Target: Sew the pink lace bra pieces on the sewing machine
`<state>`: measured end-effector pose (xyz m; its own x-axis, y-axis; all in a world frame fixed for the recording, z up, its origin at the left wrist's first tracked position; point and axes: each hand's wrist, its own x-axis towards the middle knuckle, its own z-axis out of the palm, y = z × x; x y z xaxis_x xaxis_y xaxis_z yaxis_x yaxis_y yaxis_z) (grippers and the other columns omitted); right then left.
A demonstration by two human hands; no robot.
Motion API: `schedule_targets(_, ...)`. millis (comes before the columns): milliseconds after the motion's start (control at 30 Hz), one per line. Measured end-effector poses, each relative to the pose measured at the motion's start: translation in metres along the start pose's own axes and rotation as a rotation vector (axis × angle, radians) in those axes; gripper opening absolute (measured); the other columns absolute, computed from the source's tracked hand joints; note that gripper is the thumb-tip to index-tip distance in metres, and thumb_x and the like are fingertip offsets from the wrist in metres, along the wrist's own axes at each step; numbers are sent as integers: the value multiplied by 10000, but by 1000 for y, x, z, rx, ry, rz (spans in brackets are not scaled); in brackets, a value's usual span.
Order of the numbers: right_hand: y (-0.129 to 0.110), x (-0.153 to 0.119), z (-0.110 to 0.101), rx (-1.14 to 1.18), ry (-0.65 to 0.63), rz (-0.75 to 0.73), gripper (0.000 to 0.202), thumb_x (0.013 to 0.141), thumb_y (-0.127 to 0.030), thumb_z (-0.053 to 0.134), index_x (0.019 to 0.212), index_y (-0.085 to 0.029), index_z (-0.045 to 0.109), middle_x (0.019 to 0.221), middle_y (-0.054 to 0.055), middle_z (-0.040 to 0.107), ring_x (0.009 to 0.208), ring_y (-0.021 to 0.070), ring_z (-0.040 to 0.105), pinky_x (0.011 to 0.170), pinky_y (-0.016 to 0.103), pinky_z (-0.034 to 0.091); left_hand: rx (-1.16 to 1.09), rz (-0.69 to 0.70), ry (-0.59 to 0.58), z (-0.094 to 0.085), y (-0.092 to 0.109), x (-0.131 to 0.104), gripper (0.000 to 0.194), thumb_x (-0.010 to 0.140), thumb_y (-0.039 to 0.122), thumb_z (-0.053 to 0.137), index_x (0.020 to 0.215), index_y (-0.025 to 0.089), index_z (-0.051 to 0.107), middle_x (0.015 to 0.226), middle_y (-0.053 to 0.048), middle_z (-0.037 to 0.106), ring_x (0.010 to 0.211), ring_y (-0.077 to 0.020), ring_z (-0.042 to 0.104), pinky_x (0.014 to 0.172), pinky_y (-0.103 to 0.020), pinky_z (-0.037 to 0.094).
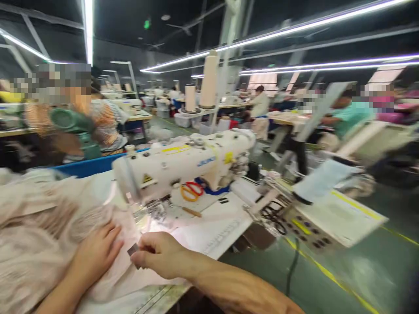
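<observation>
Pale pink fabric (42, 218) lies heaped on the left of the table and runs under the needle end of a white sewing machine (170, 161). My left hand (98, 248) rests on this fabric, palm down, fingers extended. Just right of it, in front of the needle area, my right hand (160, 255) pinches a small dark tag (133, 250) between thumb and fingers. The tag is held over the fabric. A bright lamp lights the spot behind my right hand.
Scissors with orange and red handles (191, 192) and a wooden-handled tool (191, 212) lie by the machine. Two thread cones (208, 80) stand behind. A control box (340, 218) is at the right, a green fan (75, 126) at the left. People sit at farther tables.
</observation>
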<state>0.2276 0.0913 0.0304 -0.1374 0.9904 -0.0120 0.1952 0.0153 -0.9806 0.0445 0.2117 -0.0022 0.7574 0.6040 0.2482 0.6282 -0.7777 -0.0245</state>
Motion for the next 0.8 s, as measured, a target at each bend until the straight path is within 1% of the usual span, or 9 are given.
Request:
schedule_targets(67, 5, 18, 30, 81, -12, -49, 296, 833, -259, 664, 631, -195, 458, 578, -74, 447, 570, 90, 422, 541, 218, 319, 59, -88, -80, -9, -9, -30, 336, 876, 249, 593, 1184, 146, 679, 1256, -158, 655, 1173, -321, 597, 1028, -487, 479)
schedule_targets(167, 16, 39, 52, 90, 81, -37, 270, 818, -231, 608, 620, -205, 428, 588, -62, 437, 592, 109, 406, 586, 243, 329, 68, -114, -109, -16, -4, -36, 370, 863, 202, 546, 1198, 126, 684, 1260, -164, 659, 1216, -338, 572, 1068, -478, 451)
schedule_targets(233, 24, 45, 52, 87, 107, -16, 265, 815, -259, 596, 623, -209, 421, 590, -57, 432, 593, 116, 395, 592, 254, 327, 78, -110, -92, -21, 2, -33, 325, 901, 253, 524, 1117, 97, 709, 1269, -194, 642, 1271, -354, 529, 1089, -482, 428)
schedule_targets(300, 32, 45, 45, 93, 98, 0, 268, 816, -318, 596, 635, -211, 431, 601, -49, 452, 592, 121, 411, 593, 260, 343, 84, -89, -140, -28, 7, -31, 353, 937, 314, 495, 1065, 68, 713, 1311, -229, 601, 1290, -366, 511, 1081, -479, 433)
schedule_targets(400, 41, 39, 34, 116, 83, 49, 287, 800, -398, 616, 652, -209, 459, 602, -38, 483, 581, 126, 446, 597, 270, 383, 48, -50, -270, -37, 11, -32, 384, 970, 345, 441, 987, 81, 720, 1146, -207, 666, 1035, -335, 659, 886, -464, 545)
schedule_targets(500, 44, 36, 30, 154, 73, 110, 332, 770, -442, 648, 649, -217, 437, 575, -52, 453, 553, 120, 453, 610, 282, 442, 23, -20, -304, -38, 14, -31, 373, 981, 319, 408, 918, 111, 712, 938, -151, 687, 877, -309, 676, 783, -458, 558)
schedule_targets(567, 43, 37, 30, 177, 70, 148, 360, 757, -447, 658, 643, -224, 399, 551, -74, 398, 526, 106, 431, 632, 296, 489, 1, 10, -275, -34, 15, -29, 328, 981, 296, 411, 996, 120, 689, 1012, -152, 686, 960, -307, 659, 847, -453, 542)
schedule_targets(700, 36, 43, 31, 168, 68, 213, 304, 790, -402, 603, 668, -231, 383, 501, -92, 370, 479, 99, 407, 627, 316, 536, -57, 24, -198, -23, 12, -26, 328, 958, 307, 486, 1212, 140, 609, 1326, -167, 605, 1163, -303, 598, 979, -435, 494)
schedule_targets(800, 31, 48, 32, 96, 88, 260, 198, 820, -276, 517, 692, -236, 372, 501, -82, 379, 463, 104, 406, 586, 304, 537, -56, -14, -257, -23, 8, -26, 391, 947, 332, 516, 1278, 139, 598, 1407, -166, 562, 1224, -323, 565, 1014, -467, 474)
